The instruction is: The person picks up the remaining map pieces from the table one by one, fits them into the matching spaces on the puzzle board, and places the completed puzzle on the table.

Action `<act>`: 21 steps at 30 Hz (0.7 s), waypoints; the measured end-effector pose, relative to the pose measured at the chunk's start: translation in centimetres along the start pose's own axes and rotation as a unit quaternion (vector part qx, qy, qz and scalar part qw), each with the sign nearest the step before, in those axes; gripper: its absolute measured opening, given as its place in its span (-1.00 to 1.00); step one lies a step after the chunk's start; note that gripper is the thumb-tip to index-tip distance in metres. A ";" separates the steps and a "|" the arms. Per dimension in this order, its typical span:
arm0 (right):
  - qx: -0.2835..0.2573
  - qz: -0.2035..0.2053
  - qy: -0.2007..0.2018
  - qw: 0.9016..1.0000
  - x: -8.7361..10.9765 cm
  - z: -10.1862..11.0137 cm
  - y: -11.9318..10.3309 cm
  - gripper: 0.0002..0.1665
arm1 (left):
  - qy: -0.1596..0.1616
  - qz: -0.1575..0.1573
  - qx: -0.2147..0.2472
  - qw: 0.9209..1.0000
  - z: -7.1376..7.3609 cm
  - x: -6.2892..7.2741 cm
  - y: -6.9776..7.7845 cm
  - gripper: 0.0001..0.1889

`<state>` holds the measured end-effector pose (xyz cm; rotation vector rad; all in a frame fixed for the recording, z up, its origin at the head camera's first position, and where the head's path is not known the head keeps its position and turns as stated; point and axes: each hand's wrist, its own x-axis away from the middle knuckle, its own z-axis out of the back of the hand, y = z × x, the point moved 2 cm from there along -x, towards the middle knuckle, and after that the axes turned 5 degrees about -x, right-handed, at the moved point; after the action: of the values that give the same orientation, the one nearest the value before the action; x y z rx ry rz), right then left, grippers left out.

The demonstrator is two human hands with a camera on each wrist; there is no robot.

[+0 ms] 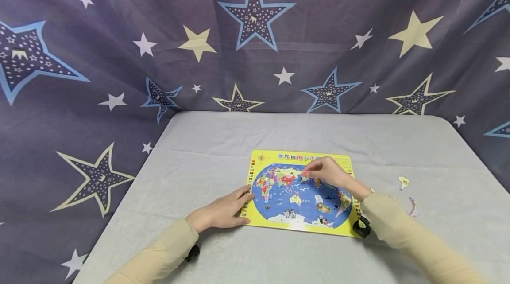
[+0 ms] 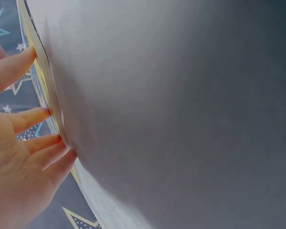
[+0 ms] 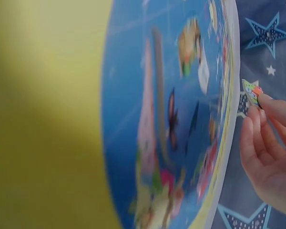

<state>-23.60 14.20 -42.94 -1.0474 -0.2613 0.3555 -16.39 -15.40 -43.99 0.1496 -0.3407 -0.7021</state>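
A yellow-bordered world map puzzle board (image 1: pixel 259 216) with a blue oval sea lies on the table. My left hand (image 1: pixel 223 210) rests at its left edge, fingers spread and fairly straight; in the left wrist view the fingertips (image 2: pixel 44 112) touch the board's side. Over the upper middle of the map, my right hand (image 1: pixel 330 172) pinches a small colourful puzzle piece (image 3: pixel 250 90) between thumb and fingers. This piece is green and white with a red-orange patch. In the right wrist view it stands up from the fingertips, apart from the board. The right hand covers part of the board's title.
Right of the board lie loose puzzle pieces: a yellowish one (image 1: pixel 403 182) and a purple one (image 1: pixel 413 207), with smaller bits partly behind the right sleeve (image 1: pixel 392 217). A pale grey cloth covers the table (image 1: pixel 199 155). Behind it hangs a star-patterned curtain (image 1: pixel 311 53).
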 end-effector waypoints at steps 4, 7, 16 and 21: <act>-0.011 0.008 -0.011 1.000 -0.4 -1.1 -0.3 -0.84 | -0.001 0.001 0.000 1.000 -0.1 0.0 -0.1 -0.29; -0.018 0.023 -0.023 0.999 -0.7 -1.8 -0.7 -0.82 | -0.001 0.002 0.001 1.000 -0.2 -0.1 -0.1 -0.29; -0.042 0.033 -0.065 0.996 -1.3 -3.7 -1.9 -0.81 | 0.000 0.003 -0.001 1.000 -0.3 -0.1 -0.2 -0.29; -0.033 0.043 -0.080 0.995 -1.6 -4.7 -2.5 -0.80 | 0.000 0.002 0.000 1.000 -0.2 0.0 -0.2 -0.29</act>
<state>-22.86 8.66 -43.05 -1.0990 -0.3747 0.5126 -16.44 -15.51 -44.25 0.1499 -0.3409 -0.6982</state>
